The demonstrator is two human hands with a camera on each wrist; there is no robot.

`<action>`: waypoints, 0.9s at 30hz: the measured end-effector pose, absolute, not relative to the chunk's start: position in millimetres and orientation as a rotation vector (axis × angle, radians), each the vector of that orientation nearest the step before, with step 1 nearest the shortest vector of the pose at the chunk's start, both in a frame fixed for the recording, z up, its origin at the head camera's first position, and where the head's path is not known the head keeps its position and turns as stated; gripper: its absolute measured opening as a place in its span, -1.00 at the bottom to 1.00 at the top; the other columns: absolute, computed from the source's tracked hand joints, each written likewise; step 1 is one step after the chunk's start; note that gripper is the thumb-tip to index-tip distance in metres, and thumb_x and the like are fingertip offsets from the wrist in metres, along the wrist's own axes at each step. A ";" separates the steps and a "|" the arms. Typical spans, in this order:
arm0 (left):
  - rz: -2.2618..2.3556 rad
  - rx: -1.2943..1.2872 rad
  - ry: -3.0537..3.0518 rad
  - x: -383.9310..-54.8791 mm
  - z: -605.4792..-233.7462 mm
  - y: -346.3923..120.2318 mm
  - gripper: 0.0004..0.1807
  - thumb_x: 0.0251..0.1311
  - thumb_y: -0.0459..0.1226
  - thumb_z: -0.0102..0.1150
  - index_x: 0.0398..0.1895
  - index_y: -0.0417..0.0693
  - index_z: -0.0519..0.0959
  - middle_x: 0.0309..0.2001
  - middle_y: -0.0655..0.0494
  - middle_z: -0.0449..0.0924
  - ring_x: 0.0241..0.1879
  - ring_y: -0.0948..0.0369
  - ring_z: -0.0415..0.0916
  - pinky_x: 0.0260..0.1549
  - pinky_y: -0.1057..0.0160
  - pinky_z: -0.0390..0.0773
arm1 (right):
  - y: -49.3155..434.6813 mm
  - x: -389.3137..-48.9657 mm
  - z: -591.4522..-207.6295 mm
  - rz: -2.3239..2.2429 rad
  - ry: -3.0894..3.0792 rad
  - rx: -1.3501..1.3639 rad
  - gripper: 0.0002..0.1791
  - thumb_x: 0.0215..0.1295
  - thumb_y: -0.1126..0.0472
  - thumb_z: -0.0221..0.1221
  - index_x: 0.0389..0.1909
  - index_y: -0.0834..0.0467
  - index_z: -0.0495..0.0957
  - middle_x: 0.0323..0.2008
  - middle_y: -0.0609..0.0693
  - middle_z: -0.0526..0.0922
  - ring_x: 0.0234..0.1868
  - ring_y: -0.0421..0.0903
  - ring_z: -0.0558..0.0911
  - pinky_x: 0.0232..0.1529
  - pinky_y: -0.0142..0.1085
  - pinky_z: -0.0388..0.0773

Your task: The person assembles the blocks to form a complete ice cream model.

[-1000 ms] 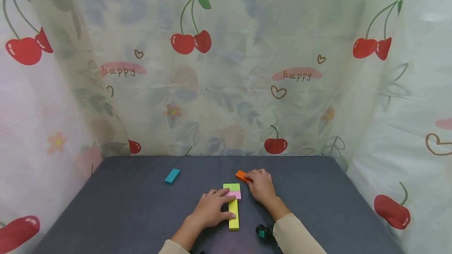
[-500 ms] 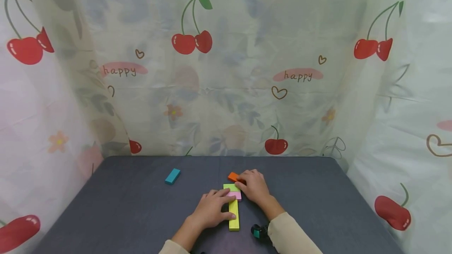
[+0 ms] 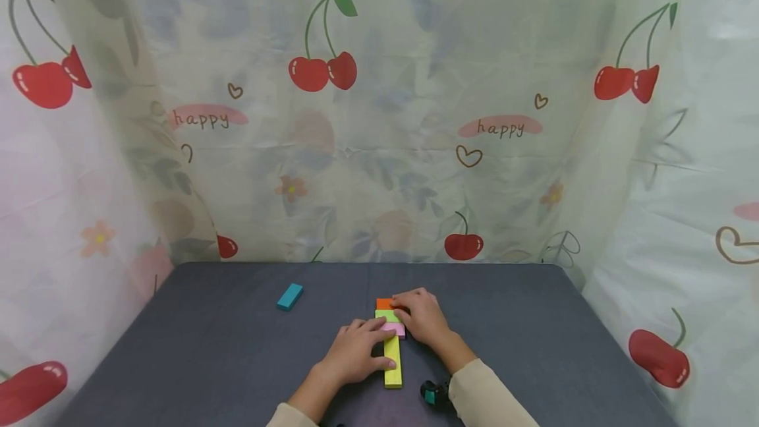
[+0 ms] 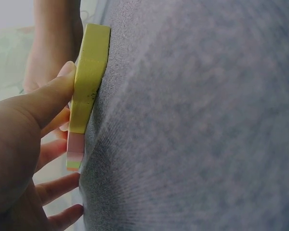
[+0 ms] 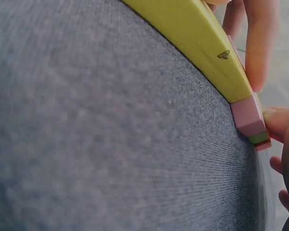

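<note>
In the head view a yellow block (image 3: 393, 375) lies lengthwise, its far end against a pink block (image 3: 400, 329). Beyond the pink one come a light green block (image 3: 387, 315) and an orange block (image 3: 383, 304), both set crosswise. My left hand (image 3: 351, 352) rests over the row with extended fingers, its thumb on the yellow block and a fingertip on the pink one. My right hand (image 3: 425, 318) holds the orange block at its right end, the thumb beside the green block. Its fingers partly hide the orange block.
A blue block (image 3: 290, 296) lies apart on the dark grey table (image 3: 196, 348), to the far left. Below my right wrist is a black device (image 3: 435, 393) with a teal patch. A cherry-printed curtain (image 3: 379, 117) hangs behind the table.
My right hand has moved left with the orange block and turned it from a slant to lie flush behind the green block. My left hand and the other blocks have stayed in place.
</note>
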State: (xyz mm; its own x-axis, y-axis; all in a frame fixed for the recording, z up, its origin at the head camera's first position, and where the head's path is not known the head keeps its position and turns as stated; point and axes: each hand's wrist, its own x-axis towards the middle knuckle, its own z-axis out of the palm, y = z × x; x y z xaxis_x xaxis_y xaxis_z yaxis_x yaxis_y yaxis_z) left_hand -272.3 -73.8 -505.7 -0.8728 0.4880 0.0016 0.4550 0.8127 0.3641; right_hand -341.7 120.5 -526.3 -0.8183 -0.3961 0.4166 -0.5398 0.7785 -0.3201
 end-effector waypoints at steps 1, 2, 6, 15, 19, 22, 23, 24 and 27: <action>0.548 0.756 2.904 -272.5 -505.8 -73.9 -0.30 0.07 0.27 0.22 0.30 0.32 0.48 0.35 0.14 0.34 0.20 -0.01 0.31 0.06 -0.18 0.31 | 120.2 -341.4 -526.7 0.624 -2.643 0.719 -0.73 0.27 0.14 0.29 -0.02 0.06 0.70 0.00 -0.05 0.67 -0.02 0.00 0.53 0.10 0.07 0.35; 0.548 0.758 2.904 -272.7 -505.8 -73.9 -0.31 0.07 0.27 0.22 0.30 0.33 0.49 0.35 0.14 0.34 0.20 -0.01 0.31 0.06 -0.18 0.31 | 120.0 -341.1 -527.2 0.626 -2.643 0.718 -0.72 0.27 0.14 0.29 -0.01 0.05 0.70 0.00 -0.06 0.67 -0.01 -0.01 0.53 0.11 0.07 0.35; 0.551 0.761 2.900 -272.9 -506.2 -74.2 -0.32 0.08 0.27 0.21 0.29 0.34 0.49 0.35 0.15 0.33 0.21 -0.01 0.31 0.07 -0.18 0.31 | 119.5 -340.0 -529.1 0.635 -2.634 0.721 -0.72 0.28 0.15 0.28 0.00 0.05 0.70 0.01 -0.08 0.67 0.02 -0.01 0.52 0.12 0.08 0.34; 0.552 0.776 2.912 -273.4 -507.0 -75.0 -0.33 0.09 0.27 0.21 0.29 0.34 0.49 0.35 0.16 0.33 0.21 -0.01 0.31 0.06 -0.18 0.31 | 118.8 -338.9 -532.5 0.622 -2.591 0.742 -0.76 0.29 0.16 0.26 -0.04 0.05 0.72 0.03 -0.07 0.66 0.11 0.06 0.48 0.18 0.12 0.29; 0.548 0.783 2.910 -273.6 -507.9 -74.4 -0.32 0.08 0.28 0.21 0.29 0.34 0.48 0.35 0.17 0.33 0.20 -0.01 0.32 0.05 -0.19 0.32 | 120.9 -337.4 -534.1 0.641 -2.585 0.766 -0.74 0.29 0.17 0.26 -0.02 0.06 0.71 0.05 -0.05 0.65 0.10 0.06 0.48 0.16 0.13 0.29; 0.545 0.781 2.907 -273.9 -508.5 -73.9 -0.30 0.08 0.28 0.20 0.31 0.34 0.47 0.35 0.17 0.33 0.20 -0.01 0.33 0.05 -0.19 0.32 | 125.3 -334.7 -533.6 0.671 -2.614 0.811 -0.71 0.29 0.16 0.26 0.01 0.09 0.69 0.07 -0.03 0.63 0.13 0.07 0.46 0.17 0.16 0.25; 0.542 0.780 2.909 -274.1 -508.8 -73.8 -0.30 0.08 0.28 0.20 0.31 0.34 0.47 0.35 0.17 0.33 0.20 -0.01 0.33 0.05 -0.19 0.32 | 127.3 -333.7 -532.7 0.682 -2.638 0.825 -0.69 0.30 0.15 0.25 0.04 0.09 0.68 0.09 -0.04 0.62 0.16 0.07 0.44 0.18 0.17 0.23; 0.538 0.775 2.911 -274.1 -508.5 -73.7 -0.29 0.08 0.29 0.20 0.31 0.34 0.46 0.35 0.18 0.33 0.20 0.00 0.33 0.05 -0.18 0.32 | 129.5 -333.2 -531.8 0.684 -2.664 0.843 -0.67 0.30 0.13 0.24 0.06 0.09 0.66 0.11 -0.05 0.60 0.18 0.08 0.42 0.20 0.17 0.20; 0.532 0.764 2.918 -274.7 -508.4 -73.5 -0.29 0.07 0.29 0.20 0.32 0.35 0.46 0.36 0.18 0.33 0.20 0.01 0.33 0.06 -0.18 0.31 | 136.7 -331.0 -525.7 0.708 -2.758 0.915 -0.55 0.30 0.03 0.23 0.17 0.08 0.59 0.21 -0.05 0.53 0.25 0.10 0.35 0.23 0.21 0.13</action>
